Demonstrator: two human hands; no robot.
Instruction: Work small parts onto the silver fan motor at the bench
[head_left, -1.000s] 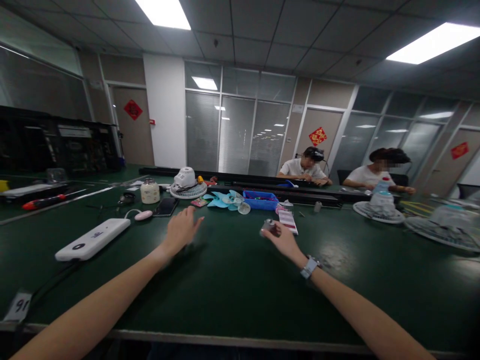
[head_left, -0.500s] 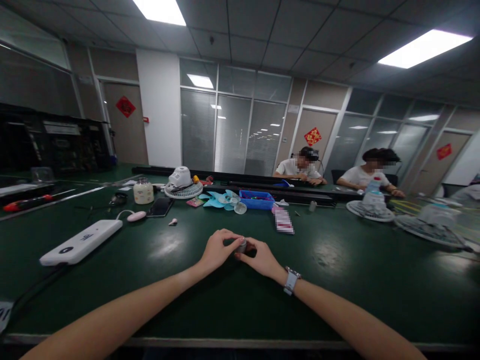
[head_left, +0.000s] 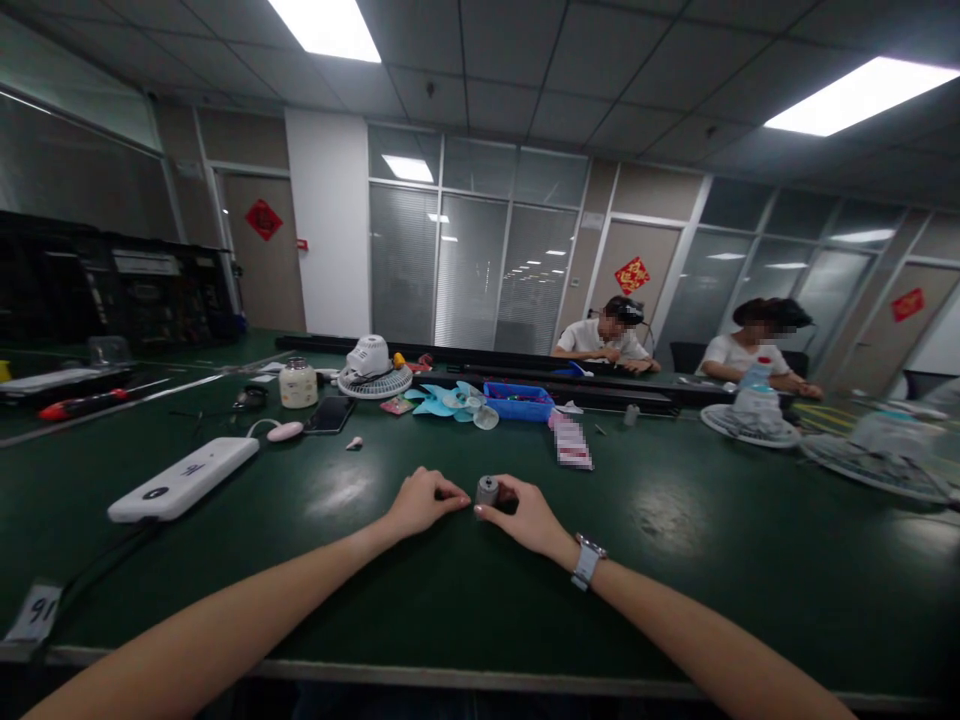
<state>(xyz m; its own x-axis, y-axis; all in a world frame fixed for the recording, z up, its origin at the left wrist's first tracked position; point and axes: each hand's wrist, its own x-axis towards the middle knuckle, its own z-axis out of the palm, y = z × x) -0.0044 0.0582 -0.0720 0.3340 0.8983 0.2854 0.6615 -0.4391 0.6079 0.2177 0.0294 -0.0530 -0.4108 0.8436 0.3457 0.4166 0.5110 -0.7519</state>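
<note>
A small grey cylindrical motor (head_left: 487, 491) stands upright near the middle of the green table (head_left: 420, 610), a dark spot on its top. My right hand (head_left: 523, 514) grips it from the right between thumb and fingers. Just to its left, my left hand (head_left: 426, 503) has thumb and fingertips pinched together, a small gap away from the motor. Whether anything tiny sits in that pinch is too small to make out.
Farther back lie blue fan blades (head_left: 448, 401), a blue bin (head_left: 519, 402), a white fan part (head_left: 370, 365), a phone (head_left: 330, 415) and a cream jar (head_left: 298, 384). A white power strip (head_left: 184, 480) is at left. Two people (head_left: 609, 338) sit across the table.
My left hand has come off the motor and moved slightly left, uncovering it. My right hand keeps hold of the motor. The view has shifted a little.
</note>
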